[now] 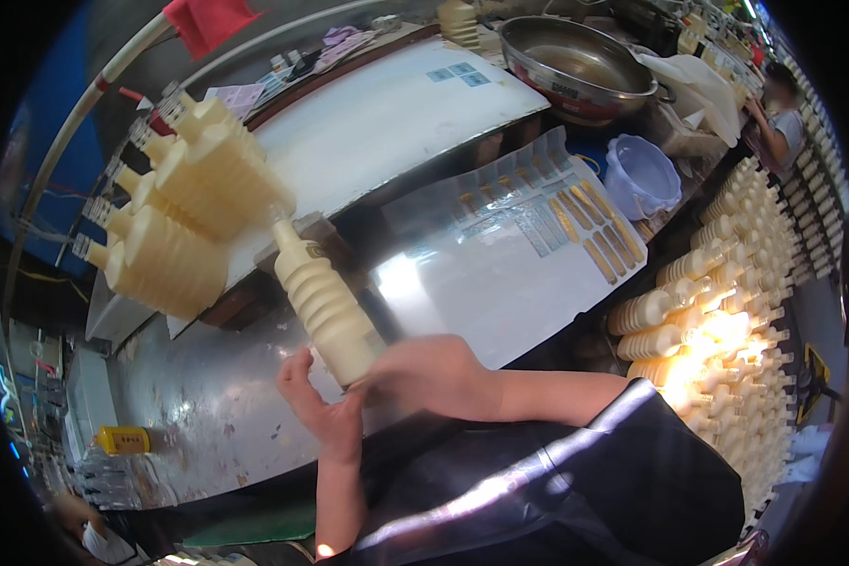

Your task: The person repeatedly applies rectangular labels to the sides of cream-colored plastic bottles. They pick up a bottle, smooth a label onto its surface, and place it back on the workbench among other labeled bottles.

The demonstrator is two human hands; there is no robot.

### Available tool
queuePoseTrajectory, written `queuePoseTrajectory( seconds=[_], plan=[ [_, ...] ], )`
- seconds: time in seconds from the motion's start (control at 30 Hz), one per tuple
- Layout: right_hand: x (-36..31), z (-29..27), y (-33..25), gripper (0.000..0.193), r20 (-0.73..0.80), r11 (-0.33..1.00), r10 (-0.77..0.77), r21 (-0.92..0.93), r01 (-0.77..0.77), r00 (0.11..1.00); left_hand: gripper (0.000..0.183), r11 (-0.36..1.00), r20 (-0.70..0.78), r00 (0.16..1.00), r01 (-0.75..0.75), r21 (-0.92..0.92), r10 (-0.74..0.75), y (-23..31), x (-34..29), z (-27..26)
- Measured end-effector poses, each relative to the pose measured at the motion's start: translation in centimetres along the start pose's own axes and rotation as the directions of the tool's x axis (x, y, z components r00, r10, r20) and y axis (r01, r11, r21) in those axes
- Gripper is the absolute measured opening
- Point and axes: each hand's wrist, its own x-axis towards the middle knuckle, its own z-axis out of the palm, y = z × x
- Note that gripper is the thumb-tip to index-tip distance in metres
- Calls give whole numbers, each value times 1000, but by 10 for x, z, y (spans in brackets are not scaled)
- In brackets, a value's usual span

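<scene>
A cream ribbed bottle (325, 302) with a narrow neck lies tilted in front of me, neck pointing away and to the left. My left hand (328, 406) is curled at its base, with one finger raised beside the bottle's side. Motion smears my right hand (439, 377), which is against the lower right side of the bottle; its fingers cannot be made out. A small greyish mark shows on the bottle near that hand. To the right, a white sheet (481, 321) carries gold strips (596, 231) and blue-grey printed strips (544, 228).
Several cream bottles (174, 255) stand grouped at the left. Behind is a white board (387, 123) with small blue labels. A metal basin (580, 66) and lilac bucket (641, 179) sit at back right. Bottles (698, 321) are stacked at right; another person (778, 123) is beyond.
</scene>
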Motion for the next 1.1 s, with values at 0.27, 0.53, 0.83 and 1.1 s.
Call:
queuePoseTrajectory(
  seconds=[0.27,0.53,0.83,1.1],
  plan=[
    [-30,-67,57,19,15,811,502,339,-477,865,80,996,101,995,-24,84,15,3,6,20],
    [-12,-131,118,34,-297,550,235,-744,-378,926,63,940,137,975,-205,274,173,14,16,4],
    [-8,-104,85,43,-21,402,670,-830,-386,742,62,935,133,979,-190,299,157,10,9,7],
    [-25,-134,64,53,-43,331,617,-892,-309,786,60,931,175,967,-230,284,186,12,14,-3]
  ],
)
